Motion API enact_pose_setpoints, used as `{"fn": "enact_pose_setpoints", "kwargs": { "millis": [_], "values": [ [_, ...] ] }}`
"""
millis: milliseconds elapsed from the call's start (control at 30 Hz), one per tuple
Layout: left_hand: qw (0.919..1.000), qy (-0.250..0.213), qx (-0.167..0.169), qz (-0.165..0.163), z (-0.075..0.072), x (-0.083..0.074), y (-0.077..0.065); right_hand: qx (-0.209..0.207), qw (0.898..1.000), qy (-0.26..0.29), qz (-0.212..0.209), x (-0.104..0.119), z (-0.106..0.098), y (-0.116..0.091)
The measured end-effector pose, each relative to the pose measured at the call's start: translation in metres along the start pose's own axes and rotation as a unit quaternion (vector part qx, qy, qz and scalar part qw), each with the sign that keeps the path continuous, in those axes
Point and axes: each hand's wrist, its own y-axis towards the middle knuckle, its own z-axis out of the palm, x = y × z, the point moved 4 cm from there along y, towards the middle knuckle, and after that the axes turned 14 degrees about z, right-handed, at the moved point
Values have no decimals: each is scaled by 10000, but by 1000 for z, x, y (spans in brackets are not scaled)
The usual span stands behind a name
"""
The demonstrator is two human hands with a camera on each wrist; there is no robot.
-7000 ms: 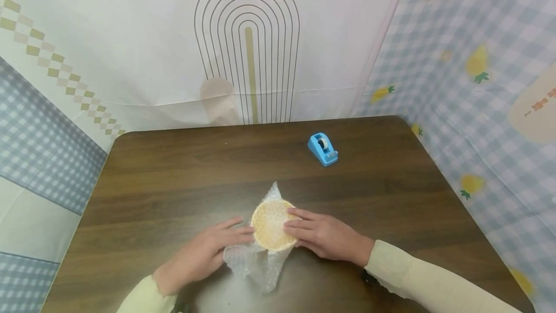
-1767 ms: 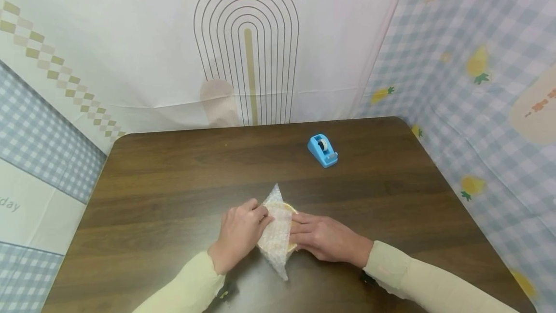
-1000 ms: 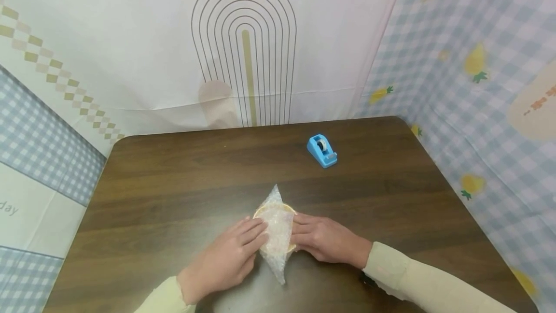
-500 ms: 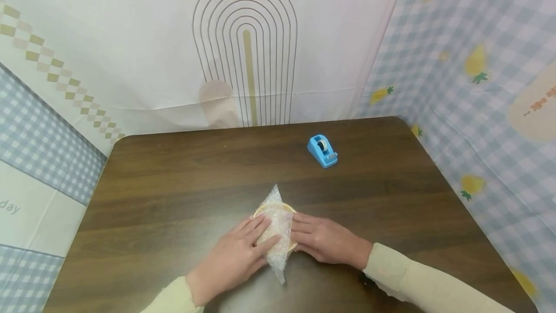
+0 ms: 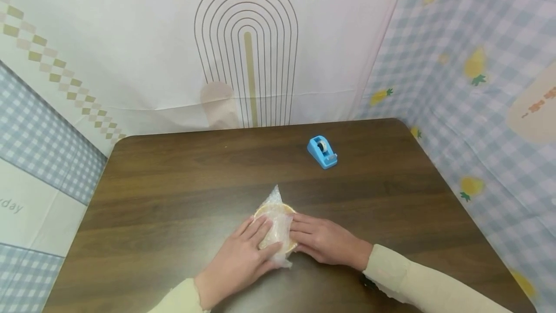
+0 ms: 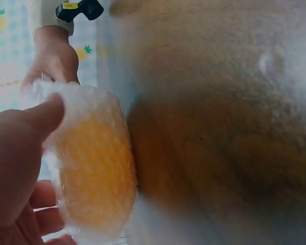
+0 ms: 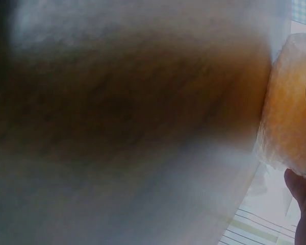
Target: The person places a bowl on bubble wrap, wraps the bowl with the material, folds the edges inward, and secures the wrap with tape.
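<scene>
A round yellow thing with a pale yellow rim [image 5: 294, 248] sits on the table in bubble wrap [image 5: 279, 226]; what it is cannot be told. The wrap covers the middle of its top, and a point stands out at the far side. My left hand [image 5: 236, 265] lays its fingers over the left part of the top. In the left wrist view, its thumb [image 6: 50, 115] presses the wrap at the near side. My right hand [image 5: 323, 239] holds the right side, its fingertips at the wrap's edge and its thumb mostly hidden in the head view.
A light blue tape dispenser [image 5: 322, 152] with a roll in it stands farther back, right of the wrapped thing. The dark wooden table [image 5: 173, 182] meets a patterned cloth wall [image 5: 330, 37] behind and checked cloth at both sides.
The left side of the wrap has been folded over the top. Just now the near point has been drawn in under my left thumb. My right hand has barely moved.
</scene>
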Motion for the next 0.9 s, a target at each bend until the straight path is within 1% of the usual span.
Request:
{"fn": "enact_pose_setpoints", "kwargs": {
  "millis": [167, 400, 533, 633, 700, 767, 833, 900],
  "values": [
    [9996, -130, -204, -161, 0, 0, 3, -70, 10000, 65, 14, 0, -1, 0],
    [9954, -411, -768, -403, 3, -1, 5, -77, 9999, 26, -71, 0, -1, 1],
    [9920, -553, -943, -640, 5, -3, 7, -100, 9998, -33, -178, 0, -1, 1],
    [9880, -745, -1038, -863, 6, -4, 8, -121, 9997, -30, -195, 0, -1, 1],
    [9842, -909, -1055, -1095, 7, -4, 9, -121, 9998, 1, -170, -1, 0, 0],
    [9795, -1076, -987, -1389, 6, -3, 10, -110, 9998, 40, -135, -1, 0, 0],
    [9742, -1226, -854, -1694, 5, -1, 11, -78, 9999, 84, -73, -1, 1, 0],
    [9674, -1427, -624, -1996, 6, 0, 12, -17, 9999, 112, -32, -2, 1, 0]
  ]
}}
